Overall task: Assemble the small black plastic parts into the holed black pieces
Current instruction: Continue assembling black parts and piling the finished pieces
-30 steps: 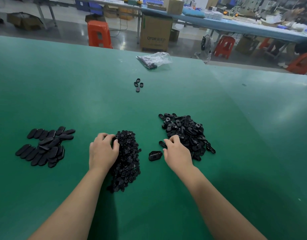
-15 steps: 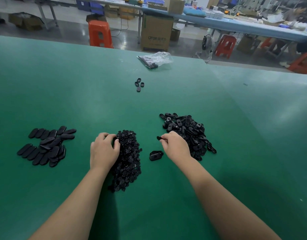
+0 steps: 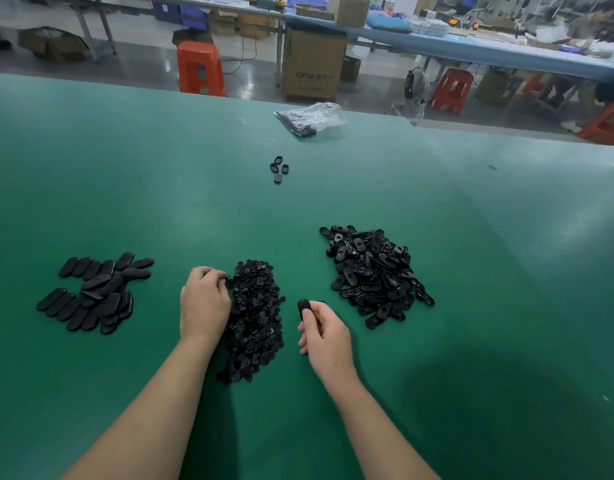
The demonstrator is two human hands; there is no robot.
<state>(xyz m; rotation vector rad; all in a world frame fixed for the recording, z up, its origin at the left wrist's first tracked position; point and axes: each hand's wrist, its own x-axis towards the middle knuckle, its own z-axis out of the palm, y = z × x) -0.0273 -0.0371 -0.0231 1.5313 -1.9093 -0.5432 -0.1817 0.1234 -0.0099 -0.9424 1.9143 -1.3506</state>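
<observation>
- right hand (image 3: 324, 332) just pulled back from the 2 o'clock holed pile (image 3: 375, 275), now pinching 1 oval piece (image 3: 304, 306)
- left hand (image 3: 204, 301) still curled, picking in the small-parts heap (image 3: 255, 317), so insertion looks next

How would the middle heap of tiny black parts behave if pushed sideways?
The middle heap is loose small pieces, so it would likely spread and shed stragglers rather than slide as one. The pieces look thin and light, so they probably shift at a light touch. The green mat looks smooth, so little would stop them skidding.
</observation>
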